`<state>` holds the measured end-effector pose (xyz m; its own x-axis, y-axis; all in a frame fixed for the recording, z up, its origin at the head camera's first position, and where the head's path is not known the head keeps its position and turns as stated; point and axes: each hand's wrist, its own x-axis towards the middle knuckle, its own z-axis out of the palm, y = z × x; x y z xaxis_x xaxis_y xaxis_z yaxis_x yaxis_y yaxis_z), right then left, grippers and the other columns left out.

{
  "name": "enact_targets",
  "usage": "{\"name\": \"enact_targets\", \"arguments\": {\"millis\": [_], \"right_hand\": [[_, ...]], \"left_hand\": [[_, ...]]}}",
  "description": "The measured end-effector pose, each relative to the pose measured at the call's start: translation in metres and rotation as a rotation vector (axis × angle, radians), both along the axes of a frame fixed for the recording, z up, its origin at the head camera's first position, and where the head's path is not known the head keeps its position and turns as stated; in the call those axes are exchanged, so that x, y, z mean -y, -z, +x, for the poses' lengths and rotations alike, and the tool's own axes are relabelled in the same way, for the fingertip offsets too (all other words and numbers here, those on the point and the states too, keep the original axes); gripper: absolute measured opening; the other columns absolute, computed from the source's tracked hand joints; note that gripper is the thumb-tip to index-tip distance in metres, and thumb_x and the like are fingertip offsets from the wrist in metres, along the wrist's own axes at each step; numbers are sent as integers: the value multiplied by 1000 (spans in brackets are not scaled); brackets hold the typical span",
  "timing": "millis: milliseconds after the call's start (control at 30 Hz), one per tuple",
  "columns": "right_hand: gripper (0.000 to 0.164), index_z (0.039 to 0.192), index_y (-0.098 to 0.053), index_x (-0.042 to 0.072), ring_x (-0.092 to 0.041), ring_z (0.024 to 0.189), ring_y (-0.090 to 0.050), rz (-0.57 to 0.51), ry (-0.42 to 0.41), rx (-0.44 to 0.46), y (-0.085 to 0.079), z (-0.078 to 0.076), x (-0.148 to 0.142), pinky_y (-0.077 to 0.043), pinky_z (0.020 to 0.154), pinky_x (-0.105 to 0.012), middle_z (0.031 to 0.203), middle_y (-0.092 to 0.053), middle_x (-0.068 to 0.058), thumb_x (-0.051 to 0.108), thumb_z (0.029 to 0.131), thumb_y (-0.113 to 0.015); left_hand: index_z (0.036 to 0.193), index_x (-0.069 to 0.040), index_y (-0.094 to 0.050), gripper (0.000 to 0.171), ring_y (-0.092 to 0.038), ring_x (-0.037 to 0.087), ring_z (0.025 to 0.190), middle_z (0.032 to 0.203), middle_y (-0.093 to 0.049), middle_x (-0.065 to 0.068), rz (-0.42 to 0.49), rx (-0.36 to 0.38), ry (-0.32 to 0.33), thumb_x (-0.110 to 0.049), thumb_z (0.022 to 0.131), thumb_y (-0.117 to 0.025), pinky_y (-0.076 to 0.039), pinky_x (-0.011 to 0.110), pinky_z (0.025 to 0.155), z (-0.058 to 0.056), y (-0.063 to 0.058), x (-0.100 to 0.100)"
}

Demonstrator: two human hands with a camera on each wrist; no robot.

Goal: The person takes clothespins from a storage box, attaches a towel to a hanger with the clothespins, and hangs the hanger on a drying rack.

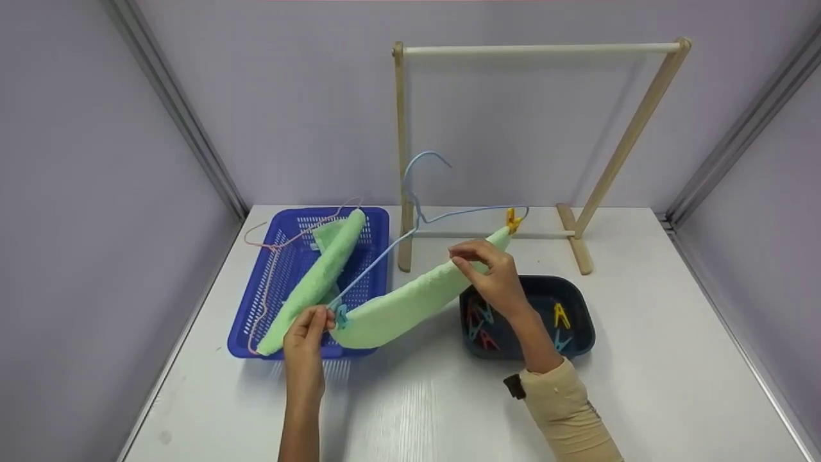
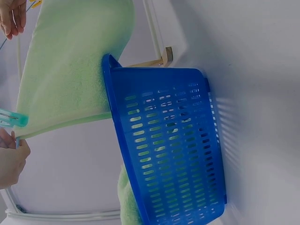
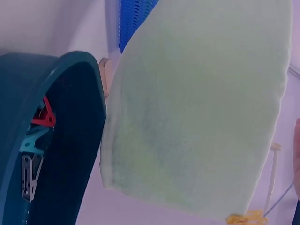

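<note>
A light green towel [image 1: 410,308] hangs along the lower side of a blue wire hanger [image 1: 378,260], slanting up to the right. A teal clothespin [image 1: 341,316] clips its left corner and a yellow clothespin [image 1: 512,221] its right corner. My left hand [image 1: 306,337] pinches the hanger's left end beside the teal clothespin [image 2: 13,118]. Just by the towel's upper edge is my right hand [image 1: 490,276], thumb and fingers loosely bent with a gap between them. In the left wrist view the right hand's fingers [image 2: 13,21] hang beside the towel [image 2: 70,61], holding nothing.
At left, a blue basket [image 1: 240,321] holds another green towel [image 1: 321,276] and a pink hanger [image 1: 266,289]. A dark bin [image 1: 580,346] with several clothespins stands under my right forearm. Behind is a wooden rack with a white bar [image 1: 545,49].
</note>
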<state>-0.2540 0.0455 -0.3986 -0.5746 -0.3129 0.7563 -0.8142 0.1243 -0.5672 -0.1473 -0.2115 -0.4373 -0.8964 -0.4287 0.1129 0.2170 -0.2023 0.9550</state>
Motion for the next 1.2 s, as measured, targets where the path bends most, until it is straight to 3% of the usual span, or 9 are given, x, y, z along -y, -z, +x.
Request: {"name": "enact_targets", "arguments": {"millis": [633, 833, 1200], "right_hand": [[16, 95, -62, -13, -22, 85, -61, -50, 74, 32, -2, -6, -20, -48, 77, -22, 90, -62, -22, -17, 80, -59], [20, 95, -64, -9, -21, 84, -61, -85, 80, 13, 10, -18, -29, -48, 76, -23, 90, -63, -17, -19, 78, -60], [17, 94, -62, -12, -22, 84, -61, -91, 130, 25, -4, -10, -35, -48, 76, -24, 89, -62, -20, -19, 78, -59]], "left_hand": [[86, 5, -54, 18, -49, 17, 79, 79, -51, 7, -3, -6, 4, -6, 97, -45, -41, 26, 75, 0, -1, 1], [86, 5, -54, 18, -49, 17, 79, 80, -51, 7, 5, 1, 3, -6, 97, -45, -41, 25, 75, 0, 0, 1], [86, 5, -54, 18, -49, 16, 79, 79, -51, 7, 13, -5, 3, -7, 97, -46, -41, 26, 74, 1, 1, 1]]}}
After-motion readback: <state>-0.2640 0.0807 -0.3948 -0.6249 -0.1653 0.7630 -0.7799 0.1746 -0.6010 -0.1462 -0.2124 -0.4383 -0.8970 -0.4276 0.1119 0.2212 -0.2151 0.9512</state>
